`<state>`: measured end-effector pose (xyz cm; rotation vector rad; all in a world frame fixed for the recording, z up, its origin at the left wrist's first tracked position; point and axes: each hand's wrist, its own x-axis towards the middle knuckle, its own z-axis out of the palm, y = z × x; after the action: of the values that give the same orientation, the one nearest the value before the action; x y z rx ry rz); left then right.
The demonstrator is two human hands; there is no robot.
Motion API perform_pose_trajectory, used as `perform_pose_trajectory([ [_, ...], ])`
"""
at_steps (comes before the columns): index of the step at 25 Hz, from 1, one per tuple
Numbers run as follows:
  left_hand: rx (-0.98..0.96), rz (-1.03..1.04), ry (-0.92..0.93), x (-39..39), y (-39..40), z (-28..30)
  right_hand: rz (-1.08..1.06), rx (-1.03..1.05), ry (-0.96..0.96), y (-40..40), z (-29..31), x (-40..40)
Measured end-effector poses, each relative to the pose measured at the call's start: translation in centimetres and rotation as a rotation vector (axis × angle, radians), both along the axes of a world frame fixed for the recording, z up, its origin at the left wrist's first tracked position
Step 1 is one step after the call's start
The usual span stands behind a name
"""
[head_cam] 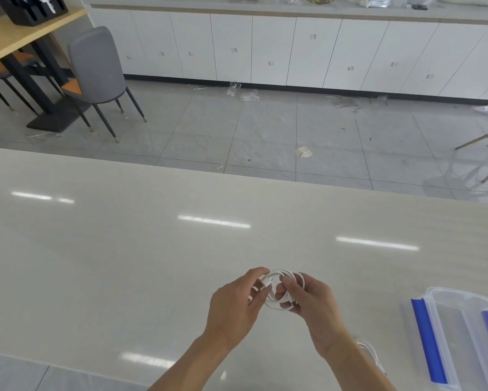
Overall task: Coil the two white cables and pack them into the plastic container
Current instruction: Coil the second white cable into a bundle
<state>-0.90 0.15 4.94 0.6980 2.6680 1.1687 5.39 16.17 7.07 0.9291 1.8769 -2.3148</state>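
Note:
Both my hands hold one white cable point(276, 303) wound into a small coil above the pale counter point(124, 249). My left hand point(234, 303) pinches the coil's left side, near a white plug end. My right hand point(313, 306) grips the right side with its fingers through the loops. A second white cable point(374, 354) lies loose on the counter, mostly hidden behind my right forearm. The clear plastic container point(462, 334) with blue clip strips sits at the right edge, its inside partly cut off by the frame.
The counter's far edge runs across the middle of the view, with tiled floor beyond. A grey chair point(96, 69) and a wooden table point(17, 38) stand at the far left. White cabinets point(293, 52) line the back wall.

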Motion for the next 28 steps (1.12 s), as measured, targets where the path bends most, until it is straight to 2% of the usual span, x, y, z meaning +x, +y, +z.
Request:
perform_pose_trajectory([
  [3,0.084,0.000,0.074,0.4,-0.3,-0.1,0.062,-0.094,-0.020,0.2,0.2,0.2],
  [5,0.182,-0.016,0.023,0.6,-0.5,0.0,0.062,-0.152,-0.035,0.2,0.3,0.4],
  [9,0.502,0.138,-0.322,0.6,-0.9,0.3,-0.010,-0.272,-0.038,0.7,0.4,0.4],
  [12,0.580,0.165,-0.543,0.3,-1.3,0.2,0.016,-0.226,-0.028,0.6,0.4,0.5],
  [16,0.569,-0.048,-0.827,-0.8,-2.3,0.0,0.069,-0.098,-0.043,0.1,0.5,0.7],
  [20,0.575,-0.098,-1.006,-1.6,-2.0,0.4,0.095,-0.180,-0.045,0.3,0.9,0.8],
  [25,0.280,-0.242,-0.914,-2.5,-1.0,1.1,0.200,-0.200,-0.063,1.0,0.8,1.5],
  [28,0.192,-0.275,-0.883,-2.8,-0.2,1.6,0.223,-0.214,-0.091,1.3,0.6,2.2],
])
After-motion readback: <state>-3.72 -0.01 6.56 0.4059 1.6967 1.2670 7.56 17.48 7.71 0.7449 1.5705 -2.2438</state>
